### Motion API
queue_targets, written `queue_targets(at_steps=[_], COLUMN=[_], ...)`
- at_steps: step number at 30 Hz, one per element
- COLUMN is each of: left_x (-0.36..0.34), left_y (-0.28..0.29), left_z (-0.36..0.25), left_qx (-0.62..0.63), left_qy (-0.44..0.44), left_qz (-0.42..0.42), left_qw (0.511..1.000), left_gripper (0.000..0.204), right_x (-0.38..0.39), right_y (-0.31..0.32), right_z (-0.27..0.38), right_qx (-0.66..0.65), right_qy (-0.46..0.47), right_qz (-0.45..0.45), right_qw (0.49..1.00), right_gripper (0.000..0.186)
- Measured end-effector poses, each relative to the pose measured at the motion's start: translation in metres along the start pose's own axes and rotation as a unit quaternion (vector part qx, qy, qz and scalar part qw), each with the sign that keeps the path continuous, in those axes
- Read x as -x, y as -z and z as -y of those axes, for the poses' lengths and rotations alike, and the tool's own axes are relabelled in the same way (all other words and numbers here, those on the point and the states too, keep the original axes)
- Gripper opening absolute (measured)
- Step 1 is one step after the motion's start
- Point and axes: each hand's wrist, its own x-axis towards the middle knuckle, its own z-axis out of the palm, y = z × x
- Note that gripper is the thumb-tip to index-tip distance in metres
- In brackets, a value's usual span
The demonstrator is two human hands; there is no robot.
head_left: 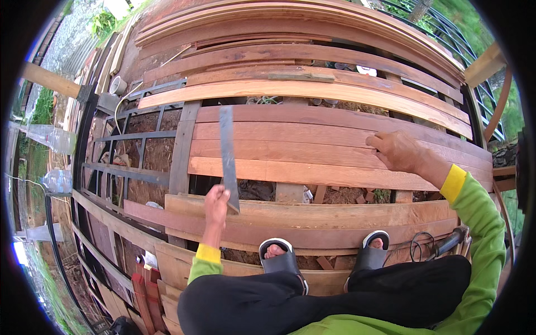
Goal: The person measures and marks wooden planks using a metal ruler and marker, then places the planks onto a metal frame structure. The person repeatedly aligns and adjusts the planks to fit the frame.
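My left hand (216, 205) is closed round the lower end of a try square with a long grey metal blade (228, 148). The blade stretches away from me over the left part of several reddish-brown planks (290, 133) laid side by side. Above the right part of these planks my right hand (399, 152) is closed, its thumb and fingers drawn together. Whatever it may hold is too small or hidden to make out. The nearest of the planks (335, 172) is a lighter orange-brown.
My sandalled feet (276, 257) rest on nearer boards (312, 215), with gaps to the ground between them. A corded power tool (446, 244) lies beside my right leg. Metal framing (137, 135) stands at the left. More planks (312, 36) are stacked at the far side.
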Motion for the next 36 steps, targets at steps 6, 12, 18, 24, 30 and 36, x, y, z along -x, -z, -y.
queue_targets(at_steps=[6, 12, 18, 24, 30, 36], left_x=[-0.064, -0.099, -0.091, -0.08, -0.079, -0.077], left_y=[-0.028, -0.059, -0.099, -0.108, -0.11, -0.117], left_z=[-0.004, 0.016, 0.012, 0.004, 0.004, 0.015], left_qx=[-0.039, -0.068, -0.167, -0.262, -0.311, -0.34], left_qy=[0.002, -0.014, -0.112, -0.267, -0.229, -0.258], left_qz=[0.015, 0.035, -0.014, 0.035, 0.019, -0.001], left_qw=[0.999, 0.997, 0.979, 0.927, 0.922, 0.904], left_gripper=[0.013, 0.011, 0.03, 0.053, 0.06, 0.06], right_x=[-0.028, -0.06, -0.067, -0.069, -0.079, -0.078], right_y=[-0.031, -0.061, -0.105, -0.146, -0.159, -0.17], right_z=[0.008, 0.021, 0.043, 0.05, 0.057, 0.057], right_qx=[0.036, 0.006, -0.013, -0.056, -0.097, -0.109], right_qy=[0.032, -0.02, 0.0, -0.006, -0.01, -0.033], right_qz=[0.019, 0.102, 0.134, 0.125, 0.128, 0.141], right_qw=[0.999, 0.995, 0.991, 0.991, 0.987, 0.983], right_gripper=[0.018, 0.021, 0.018, 0.018, 0.016, 0.018])
